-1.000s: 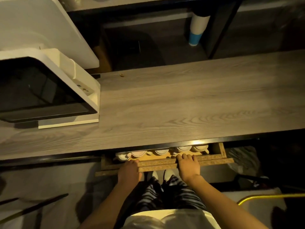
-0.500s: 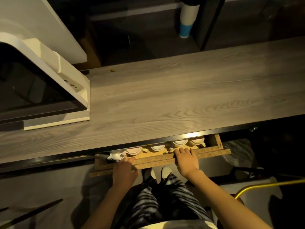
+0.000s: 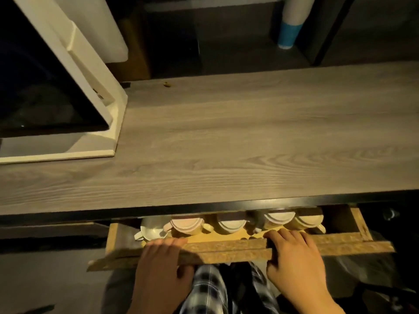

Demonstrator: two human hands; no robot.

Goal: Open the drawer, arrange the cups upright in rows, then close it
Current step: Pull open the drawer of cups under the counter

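Observation:
A wooden drawer (image 3: 226,249) sticks out a little from under the grey wood-grain counter (image 3: 226,143). In the narrow gap I see a row of several pale cups (image 3: 231,225), their far sides hidden under the counter edge; the leftmost cup (image 3: 150,232) looks tilted. My left hand (image 3: 162,266) grips the drawer's front board left of its middle, fingers curled over the top edge. My right hand (image 3: 292,257) grips the same board to the right, fingers reaching inside near the cups.
A white machine with a dark screen (image 3: 56,98) stands on the counter's left end. A white and blue tube (image 3: 290,23) stands behind the counter. My plaid trousers (image 3: 213,291) are right below the drawer.
Both hands have stayed on the drawer front. The drawer appears to show a slightly narrower gap than a second ago, and my view has shifted closer.

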